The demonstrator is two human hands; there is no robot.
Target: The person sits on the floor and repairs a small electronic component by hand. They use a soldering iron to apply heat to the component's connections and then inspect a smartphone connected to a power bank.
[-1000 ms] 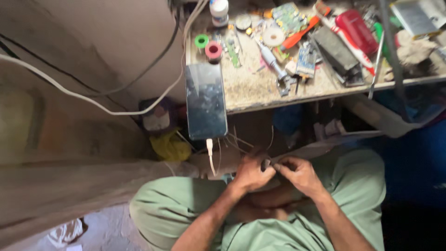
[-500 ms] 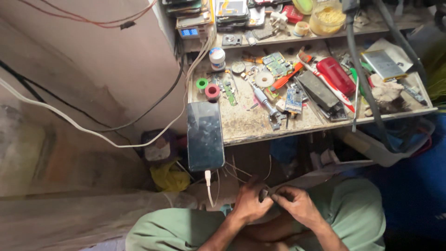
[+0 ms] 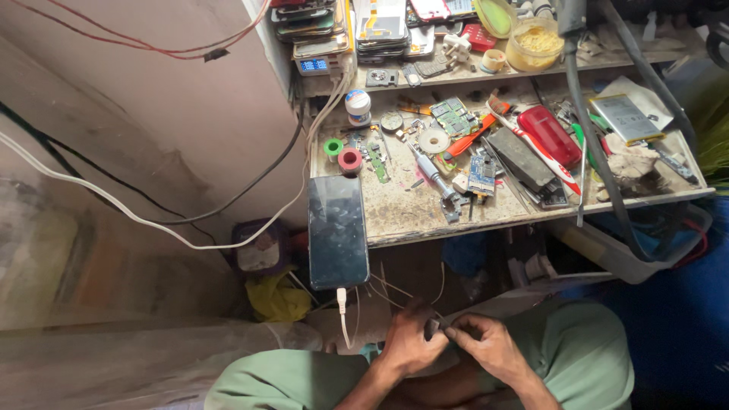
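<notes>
While both hands (image 3: 448,345) pinch small dark part (image 3: 433,328), grip tight

We see a dark, blank phone screen (image 3: 337,231) hanging over the near left edge of the desk (image 3: 425,216), a white cable plugged into its near end. Far left on the shelf (image 3: 456,76) stand stacked phones (image 3: 382,26) and a small blue lit display (image 3: 313,65). A white round tub with a blue label (image 3: 358,105) stands nearby.

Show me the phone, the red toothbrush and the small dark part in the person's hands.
phone (image 3: 337,231), head view, middle of its dark screen.
red toothbrush (image 3: 541,150), head view, its handle.
small dark part (image 3: 433,328), head view, its top between fingertips.
</notes>
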